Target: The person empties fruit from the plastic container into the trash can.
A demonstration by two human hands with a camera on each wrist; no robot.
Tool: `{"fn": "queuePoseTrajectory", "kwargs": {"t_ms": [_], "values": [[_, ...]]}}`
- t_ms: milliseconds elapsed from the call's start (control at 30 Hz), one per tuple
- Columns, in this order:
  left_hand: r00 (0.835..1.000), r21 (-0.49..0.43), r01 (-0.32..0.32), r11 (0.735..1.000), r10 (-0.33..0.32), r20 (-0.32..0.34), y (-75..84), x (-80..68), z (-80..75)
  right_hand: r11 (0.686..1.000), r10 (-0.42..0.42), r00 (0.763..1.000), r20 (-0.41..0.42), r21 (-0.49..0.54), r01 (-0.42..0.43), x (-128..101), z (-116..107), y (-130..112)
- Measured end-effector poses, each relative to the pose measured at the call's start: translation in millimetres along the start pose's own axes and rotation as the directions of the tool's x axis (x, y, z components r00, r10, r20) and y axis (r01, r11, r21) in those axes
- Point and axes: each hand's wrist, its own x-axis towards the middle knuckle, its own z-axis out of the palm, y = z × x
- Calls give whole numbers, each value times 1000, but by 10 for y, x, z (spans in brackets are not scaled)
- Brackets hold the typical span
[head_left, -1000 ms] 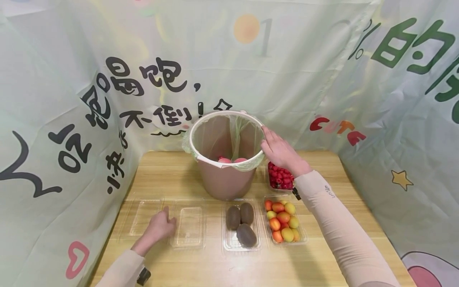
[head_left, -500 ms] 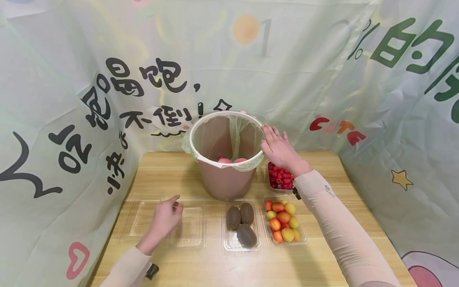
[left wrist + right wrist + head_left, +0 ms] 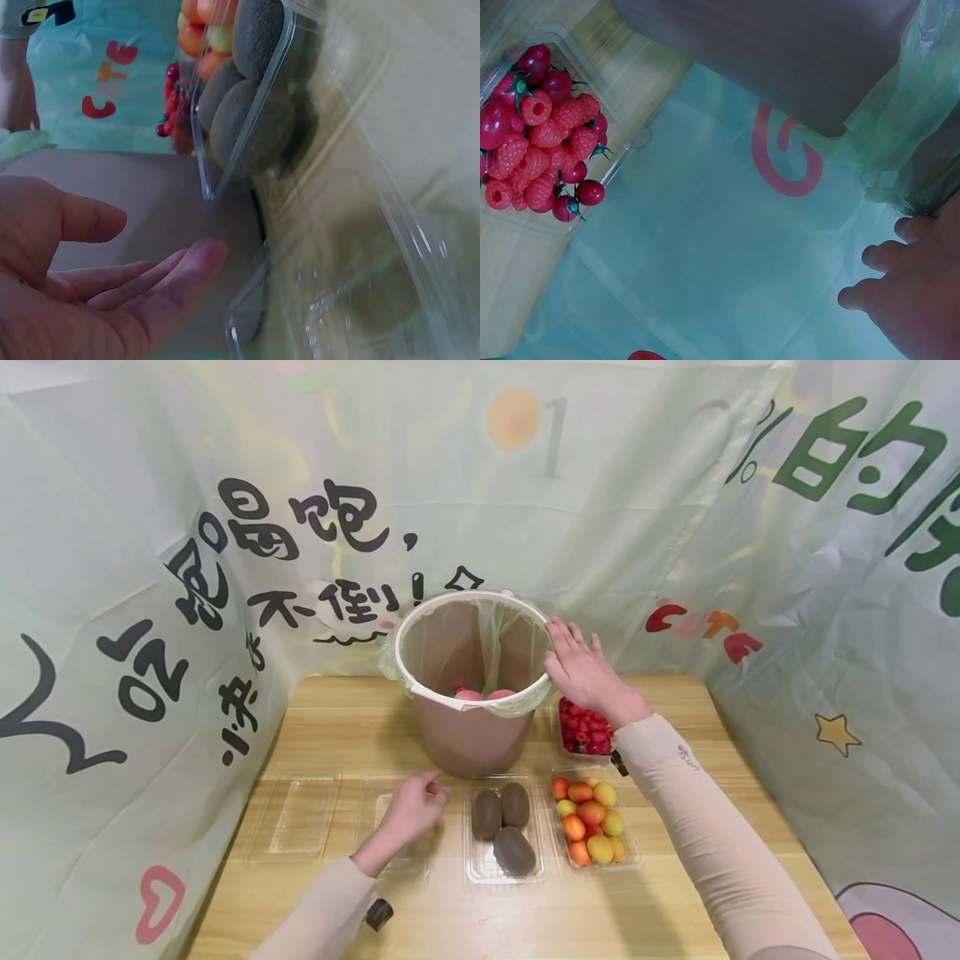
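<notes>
My left hand [image 3: 415, 810] hovers over an empty clear plastic box [image 3: 367, 835], just left of the box of kiwis [image 3: 514, 852]. In the left wrist view its thumb and fingers [image 3: 206, 259] are apart with nothing between them, and the kiwis [image 3: 251, 124] lie beyond. My right hand [image 3: 585, 668] rests on the right rim of a mauve bin [image 3: 472, 743], fingers fairly straight. A pale green liner bag [image 3: 915, 112] folds over that rim. Inside the bin, pinkish round fruits [image 3: 469, 695] show partly, the rest hidden by the front wall.
Small orange and yellow fruits [image 3: 591, 814] fill a box right of the kiwis. Behind them, a box of raspberries and cherry tomatoes [image 3: 547, 142] stands beside the bin. Another empty clear box [image 3: 296, 818] lies at the left. Printed cloth [image 3: 600, 485] encloses the wooden table [image 3: 495, 922].
My left hand has moved rightward from between the two empty boxes, across the second one toward the kiwis. The right hand stays at the bin's rim, its fingers slightly more spread.
</notes>
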Motion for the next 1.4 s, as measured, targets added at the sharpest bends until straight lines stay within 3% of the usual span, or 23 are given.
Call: {"fn": "queuePoseTrajectory", "kwargs": {"t_ms": [200,433,633,867,1100,1400], "values": [[999,14,-27,1000,26,42,21,82,139,1000,1,1000,3,5,-1,0,0,0],[990,-39,47,998,-41,133,34,91,264,1000,4,1000,9,4,-4,-5,-5,-5],[990,-17,31,999,-28,135,-11,87,385,1000,4,1000,9,6,-4,0,0,-9],[985,7,69,998,-69,159,-70,73,530,1000,14,1000,26,0,-14,-8,-10,-15],[986,36,68,997,-72,149,-56,52,607,1000,9,1000,20,-2,-9,2,-10,-1],[976,-45,133,990,-123,178,-72,37,643,1000,9,1000,14,11,-9,-9,-10,-7]]}}
